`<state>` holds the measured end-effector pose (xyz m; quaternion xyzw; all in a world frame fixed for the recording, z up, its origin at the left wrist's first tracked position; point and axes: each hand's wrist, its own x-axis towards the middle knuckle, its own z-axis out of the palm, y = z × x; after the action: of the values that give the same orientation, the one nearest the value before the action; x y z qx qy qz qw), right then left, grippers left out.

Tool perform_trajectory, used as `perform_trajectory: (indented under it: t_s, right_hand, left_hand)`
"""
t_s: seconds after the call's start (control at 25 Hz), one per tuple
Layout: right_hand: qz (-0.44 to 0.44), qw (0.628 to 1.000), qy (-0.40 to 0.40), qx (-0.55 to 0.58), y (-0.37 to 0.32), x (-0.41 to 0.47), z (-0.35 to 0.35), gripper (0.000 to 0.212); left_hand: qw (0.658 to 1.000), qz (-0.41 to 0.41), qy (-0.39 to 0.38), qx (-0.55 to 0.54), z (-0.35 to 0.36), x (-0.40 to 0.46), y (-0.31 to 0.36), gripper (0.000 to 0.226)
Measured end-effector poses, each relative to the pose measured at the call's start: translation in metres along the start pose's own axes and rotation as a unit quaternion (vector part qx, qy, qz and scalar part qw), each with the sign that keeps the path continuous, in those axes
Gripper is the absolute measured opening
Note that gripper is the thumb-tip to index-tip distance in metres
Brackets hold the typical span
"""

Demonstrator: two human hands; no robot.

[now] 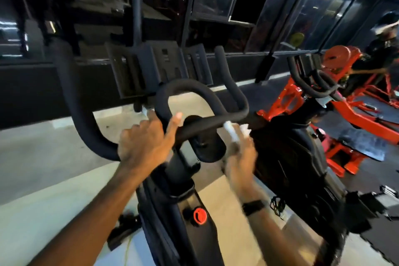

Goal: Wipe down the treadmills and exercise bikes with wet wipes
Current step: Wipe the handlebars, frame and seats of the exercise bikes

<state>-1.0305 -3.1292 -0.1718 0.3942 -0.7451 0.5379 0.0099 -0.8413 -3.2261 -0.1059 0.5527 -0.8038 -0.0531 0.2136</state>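
Both hands on black handlebar (207,101) — red knob (200,216) below, orange frame (354,114) beyond, blurred.

Your left hand (146,142) is resting on the black handlebar (194,90) of the exercise bike (183,179), fingers spread, forefinger reaching up over the bar. Your right hand (240,153), blurred, is pressing a white wet wipe (232,131) against the crossbar just right of the left hand. A red knob (199,216) is sitting below and between your wrists. Beyond your right hand, orange gym equipment (345,114) is standing.
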Motion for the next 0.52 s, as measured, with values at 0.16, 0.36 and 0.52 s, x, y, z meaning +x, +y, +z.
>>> perform_trajectory:
  t_s: [0.16,0.36,0.52]
  right_hand:
    - [-0.246,0.963,-0.106,-0.01,-0.021,-0.086,0.018,0.063]
    - [-0.217,0.961,-0.115,0.129,-0.021,-0.06,-0.012,0.049]
    - [-0.099,0.994,-0.003,0.051,-0.006,-0.012,-0.005,0.059]
  left_hand:
    - [1.0,-0.01,0.017,0.024,0.003,-0.004,0.003,0.083]
    - [0.999,-0.015,0.025,0.043,0.006,-0.004,0.001,0.085]
    - [0.998,-0.015,0.018,0.05,0.006,-0.005,0.0,0.081]
